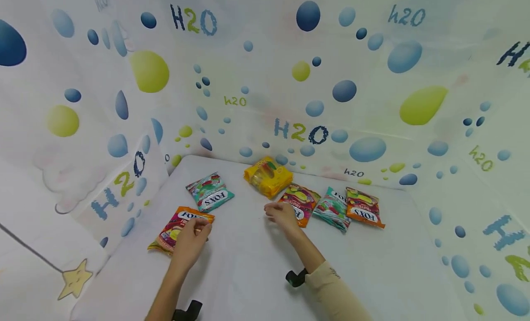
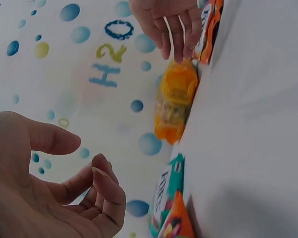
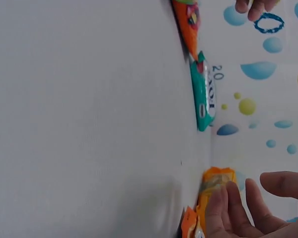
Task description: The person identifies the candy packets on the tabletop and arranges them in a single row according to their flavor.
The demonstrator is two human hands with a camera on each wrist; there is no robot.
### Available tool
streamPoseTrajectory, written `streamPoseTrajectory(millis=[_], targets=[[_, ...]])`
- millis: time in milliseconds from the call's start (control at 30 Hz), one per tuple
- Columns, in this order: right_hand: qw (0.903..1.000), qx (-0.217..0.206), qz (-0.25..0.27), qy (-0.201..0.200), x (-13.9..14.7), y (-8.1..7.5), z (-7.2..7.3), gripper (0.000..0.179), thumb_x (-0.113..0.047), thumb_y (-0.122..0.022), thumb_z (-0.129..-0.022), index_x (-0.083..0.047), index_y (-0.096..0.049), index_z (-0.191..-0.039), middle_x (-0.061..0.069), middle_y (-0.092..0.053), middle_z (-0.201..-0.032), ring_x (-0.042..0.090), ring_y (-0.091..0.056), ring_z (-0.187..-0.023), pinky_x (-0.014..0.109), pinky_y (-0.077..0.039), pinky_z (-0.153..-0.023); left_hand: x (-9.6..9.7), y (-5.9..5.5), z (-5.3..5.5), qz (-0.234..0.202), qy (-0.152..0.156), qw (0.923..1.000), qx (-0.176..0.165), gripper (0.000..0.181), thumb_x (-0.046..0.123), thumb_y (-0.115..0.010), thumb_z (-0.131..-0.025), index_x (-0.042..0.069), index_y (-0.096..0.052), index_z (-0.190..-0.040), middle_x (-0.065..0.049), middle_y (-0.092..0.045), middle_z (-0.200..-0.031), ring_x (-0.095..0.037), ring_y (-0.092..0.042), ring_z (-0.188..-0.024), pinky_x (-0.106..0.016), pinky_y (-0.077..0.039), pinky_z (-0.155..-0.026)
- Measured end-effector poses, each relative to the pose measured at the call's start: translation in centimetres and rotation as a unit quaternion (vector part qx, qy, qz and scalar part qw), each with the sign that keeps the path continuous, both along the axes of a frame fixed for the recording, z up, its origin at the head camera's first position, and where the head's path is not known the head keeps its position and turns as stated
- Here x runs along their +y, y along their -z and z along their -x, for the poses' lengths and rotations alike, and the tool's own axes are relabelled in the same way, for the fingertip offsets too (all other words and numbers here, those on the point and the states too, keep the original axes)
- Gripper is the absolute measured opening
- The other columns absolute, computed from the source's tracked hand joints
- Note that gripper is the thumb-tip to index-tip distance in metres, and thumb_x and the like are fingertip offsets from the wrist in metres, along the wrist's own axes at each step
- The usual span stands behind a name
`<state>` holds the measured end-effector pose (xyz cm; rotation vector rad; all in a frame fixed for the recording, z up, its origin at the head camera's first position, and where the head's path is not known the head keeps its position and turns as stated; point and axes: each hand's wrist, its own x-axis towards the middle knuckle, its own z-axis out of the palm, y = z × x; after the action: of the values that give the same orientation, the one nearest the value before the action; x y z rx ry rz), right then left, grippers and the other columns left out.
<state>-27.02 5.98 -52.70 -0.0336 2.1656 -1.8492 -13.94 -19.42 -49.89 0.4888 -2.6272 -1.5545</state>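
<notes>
My left hand [image 1: 191,242] hovers over the right side of an orange Fox's candy bag [image 1: 169,232], partly covering it in the head view. Its fingers are loosely bent, with a gap between thumb and fingertips in the left wrist view. Beyond it lies a teal Fox's candy bag [image 1: 210,192]. My right hand [image 1: 285,219], fingers relaxed and holding nothing, is above the table just left of a second orange Fox's bag [image 1: 305,197], hiding part of its lower edge. A yellow packet [image 1: 268,178] with a clear window lies behind that hand.
Farther right, another teal Fox's bag [image 1: 333,210] lies against a third orange Fox's bag [image 1: 365,207]. The white tabletop [image 1: 244,275] meets patterned sheets [image 1: 256,118] at the back and both sides. Dark wrist mounts [image 1: 296,278] sit on both forearms.
</notes>
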Motion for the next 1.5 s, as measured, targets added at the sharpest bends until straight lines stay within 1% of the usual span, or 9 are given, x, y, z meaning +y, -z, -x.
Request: streamPoseTrajectory(millis=[100, 267, 333, 600, 900, 967, 1167, 1300, 1500], targets=[[0.9993, 0.022, -0.017, 0.027, 0.9, 0.1, 0.2, 0.025, -0.015, -0.063, -0.094, 0.002, -0.07, -0.111, 0.016, -0.069, -0.11, 0.034, -0.065, -0.103, 0.043, -0.054, -0.09, 1.0, 0.2, 0.8, -0.016, 0.015, 0.9997, 0.01, 0.036, 0.038, -0.053, -0.1, 0.009, -0.057, -0.119, -0.011, -0.061, -0.104, -0.027, -0.062, -0.09, -0.028, -0.049, -0.067], [0.9949, 0.02, -0.068, 0.072, 2.9, 0.4, 0.5, 0.024, -0.022, -0.065, -0.093, -0.008, -0.072, -0.111, 0.004, -0.068, -0.109, 0.02, -0.062, -0.097, 0.038, -0.053, -0.087, 3.0, 1.3, 2.4, -0.045, 0.039, 0.9982, -0.003, 0.029, 0.035, -0.055, -0.099, 0.011, -0.059, -0.115, -0.011, -0.061, -0.105, -0.028, -0.063, -0.091, -0.029, -0.05, -0.069], [0.9924, 0.017, -0.087, 0.086, 3.8, 0.5, 0.5, 0.025, -0.025, -0.064, -0.093, -0.01, -0.071, -0.112, 0.003, -0.067, -0.111, 0.021, -0.06, -0.1, 0.038, -0.051, -0.089, 3.7, 1.7, 3.1, -0.048, 0.047, 0.9977, -0.011, 0.027, 0.034, -0.056, -0.098, 0.013, -0.059, -0.114, -0.01, -0.061, -0.104, -0.028, -0.063, -0.09, -0.029, -0.051, -0.07], [0.9831, 0.016, -0.137, 0.121, 6.9, 0.9, 0.5, 0.027, -0.024, -0.06, -0.095, -0.009, -0.068, -0.116, 0.009, -0.065, -0.116, 0.025, -0.058, -0.104, 0.039, -0.05, -0.086, 6.4, 2.4, 5.3, -0.028, 0.083, 0.9961, -0.004, 0.024, 0.031, -0.059, -0.096, 0.011, -0.06, -0.11, -0.006, -0.061, -0.098, -0.024, -0.063, -0.083, -0.029, -0.052, -0.066], [0.9737, 0.02, -0.18, 0.138, 9.8, 1.3, 0.2, 0.029, -0.022, -0.061, -0.093, -0.008, -0.068, -0.118, 0.012, -0.066, -0.115, 0.024, -0.06, -0.1, 0.034, -0.051, -0.078, 8.6, 3.2, 8.6, -0.009, 0.113, 0.9935, 0.007, 0.025, 0.032, -0.058, -0.096, 0.011, -0.061, -0.108, -0.005, -0.062, -0.096, -0.017, -0.061, -0.078, -0.029, -0.05, -0.064], [0.9727, 0.019, -0.184, 0.141, 10.3, 1.3, 0.1, 0.03, -0.022, -0.061, -0.094, -0.007, -0.068, -0.119, 0.012, -0.066, -0.114, 0.024, -0.062, -0.098, 0.033, -0.052, -0.076, 9.1, 3.4, 9.3, -0.006, 0.119, 0.9929, 0.006, 0.025, 0.032, -0.057, -0.096, 0.011, -0.061, -0.108, -0.005, -0.061, -0.098, -0.017, -0.06, -0.078, -0.029, -0.05, -0.064], [0.9728, -0.003, -0.185, 0.14, 11.1, 1.1, 0.0, 0.034, -0.025, -0.062, -0.093, -0.004, -0.067, -0.12, 0.013, -0.069, -0.106, 0.028, -0.066, -0.094, 0.032, -0.054, -0.072, 10.9, 3.9, 11.0, 0.016, 0.128, 0.9912, 0.031, 0.026, 0.028, -0.059, -0.093, 0.009, -0.063, -0.11, -0.007, -0.06, -0.102, -0.02, -0.057, -0.084, -0.032, -0.049, -0.068], [0.9738, -0.01, -0.181, 0.137, 11.4, 1.2, 0.1, 0.033, -0.026, -0.063, -0.093, -0.002, -0.07, -0.115, 0.012, -0.071, -0.1, 0.027, -0.066, -0.089, 0.03, -0.053, -0.069, 11.7, 4.4, 12.0, 0.028, 0.128, 0.9911, 0.024, 0.032, 0.03, -0.058, -0.094, 0.01, -0.062, -0.118, -0.006, -0.059, -0.108, -0.021, -0.056, -0.09, -0.034, -0.05, -0.074], [0.9774, -0.036, -0.14, 0.154, 11.4, 1.7, 0.5, 0.034, -0.026, -0.063, -0.093, 0.0, -0.07, -0.114, 0.013, -0.07, -0.106, 0.022, -0.066, -0.088, 0.03, -0.055, -0.072, 12.6, 4.9, 13.1, 0.022, 0.124, 0.9918, 0.023, 0.041, 0.029, -0.057, -0.095, 0.004, -0.059, -0.128, -0.014, -0.057, -0.123, -0.027, -0.058, -0.105, -0.044, -0.051, -0.088]])
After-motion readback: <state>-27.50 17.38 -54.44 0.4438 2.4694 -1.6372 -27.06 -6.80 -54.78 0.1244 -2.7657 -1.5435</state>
